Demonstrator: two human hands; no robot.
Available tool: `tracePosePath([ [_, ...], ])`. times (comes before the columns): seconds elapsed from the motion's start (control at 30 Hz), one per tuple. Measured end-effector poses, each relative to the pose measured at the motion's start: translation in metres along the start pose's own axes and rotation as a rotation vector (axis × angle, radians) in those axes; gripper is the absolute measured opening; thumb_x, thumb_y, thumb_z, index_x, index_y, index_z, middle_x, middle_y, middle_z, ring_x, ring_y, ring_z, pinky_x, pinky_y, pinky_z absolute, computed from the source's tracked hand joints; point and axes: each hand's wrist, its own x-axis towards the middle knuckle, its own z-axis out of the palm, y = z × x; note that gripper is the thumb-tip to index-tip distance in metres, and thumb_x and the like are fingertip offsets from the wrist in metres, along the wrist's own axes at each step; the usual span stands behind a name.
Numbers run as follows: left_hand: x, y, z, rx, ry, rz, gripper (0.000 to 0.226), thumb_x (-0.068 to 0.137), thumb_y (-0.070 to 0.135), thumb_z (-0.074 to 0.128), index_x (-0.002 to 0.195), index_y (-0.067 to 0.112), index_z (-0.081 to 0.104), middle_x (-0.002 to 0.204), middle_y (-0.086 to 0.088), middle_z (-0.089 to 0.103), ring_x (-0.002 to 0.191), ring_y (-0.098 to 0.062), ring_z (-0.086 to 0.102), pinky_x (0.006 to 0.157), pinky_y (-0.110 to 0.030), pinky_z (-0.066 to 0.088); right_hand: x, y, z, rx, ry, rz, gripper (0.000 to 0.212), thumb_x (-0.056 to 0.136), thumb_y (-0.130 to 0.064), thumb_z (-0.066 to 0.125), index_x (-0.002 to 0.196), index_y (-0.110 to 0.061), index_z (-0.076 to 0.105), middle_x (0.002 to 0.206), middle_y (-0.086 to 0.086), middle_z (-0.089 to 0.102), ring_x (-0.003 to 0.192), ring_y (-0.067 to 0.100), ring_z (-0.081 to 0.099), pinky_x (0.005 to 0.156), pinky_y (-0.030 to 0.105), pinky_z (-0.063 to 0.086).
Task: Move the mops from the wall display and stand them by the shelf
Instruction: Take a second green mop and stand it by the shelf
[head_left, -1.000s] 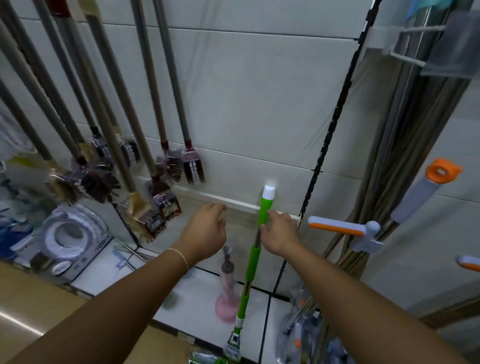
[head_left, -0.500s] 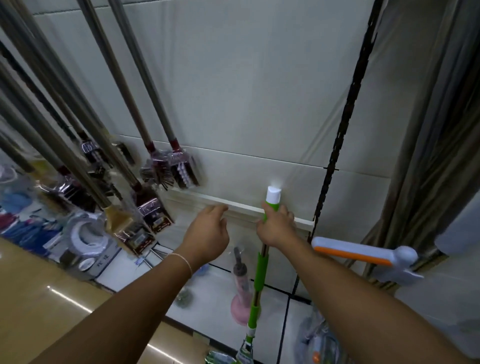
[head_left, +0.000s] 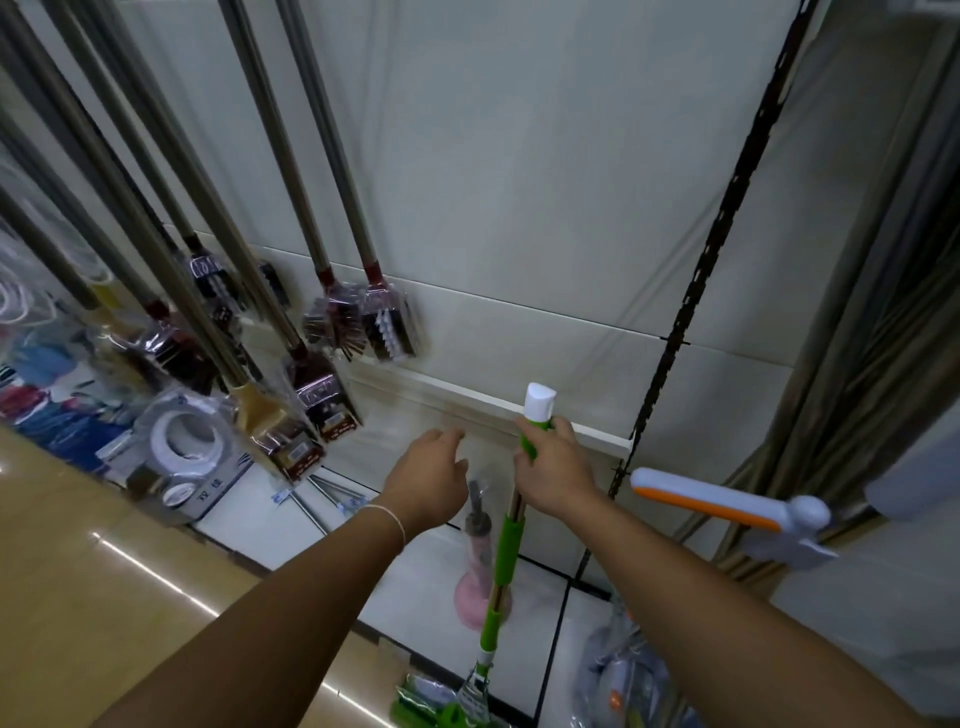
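Observation:
A green-and-white mop (head_left: 506, 551) stands upright against the white wall, its white cap just above my right hand (head_left: 556, 467). My right hand grips the green handle near the top. Its green mop head (head_left: 441, 706) sits on the floor at the bottom edge. My left hand (head_left: 428, 475) hovers just left of the handle with relaxed fingers, holding nothing. Behind the mop a white rail (head_left: 483, 402) runs along the wall.
Several long-handled brushes (head_left: 358, 322) hang on the wall at the left. A pink plunger (head_left: 478, 571) stands behind the mop. A white-and-orange handle (head_left: 727, 506) juts out at the right, beside a bundle of poles (head_left: 852, 332) and a black chain (head_left: 691, 291). Packaged goods (head_left: 176, 447) lie low left.
My right hand has moved up onto the mop handle and closed round it just under the white cap. The view has shifted closer to the wall.

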Motion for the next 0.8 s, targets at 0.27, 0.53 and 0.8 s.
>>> tracePosePath([
  [0.27, -0.032, -0.006, 0.021, -0.125, -0.148, -0.041, 0.032, 0.092, 0.019, 0.056, 0.121, 0.004, 0.058, 0.121, -0.015, 0.063, 0.109, -0.031, 0.058, 0.091, -0.03, 0.045, -0.066, -0.031, -0.003, 0.034, -0.058, -0.076, 0.039, 0.097, -0.025, 0.051, 0.133, -0.037, 0.058, 0.14, -0.002, 0.039, 0.125, 0.021, 0.048, 0.103, 0.028, 0.042],
  [0.53, -0.082, -0.021, 0.05, -0.478, -0.311, -0.001, 0.011, 0.091, 0.012, 0.058, 0.101, 0.015, 0.059, 0.099, -0.009, 0.067, 0.096, -0.024, 0.064, 0.086, -0.036, 0.052, -0.129, -0.056, 0.002, 0.149, 0.008, -0.061, 0.015, 0.086, -0.026, 0.07, 0.099, -0.026, 0.077, 0.111, -0.004, 0.063, 0.101, 0.012, 0.058, 0.087, 0.025, 0.045],
  [0.8, -0.148, -0.048, 0.05, -0.566, -0.31, -0.03, 0.019, 0.095, 0.022, 0.053, 0.113, 0.017, 0.057, 0.109, -0.009, 0.066, 0.102, -0.023, 0.061, 0.091, -0.037, 0.05, -0.176, -0.093, 0.027, 0.387, 0.123, 0.107, 0.049, 0.064, -0.03, 0.091, 0.083, -0.021, 0.046, 0.08, -0.008, 0.058, 0.07, 0.003, 0.053, 0.058, 0.018, 0.04],
])
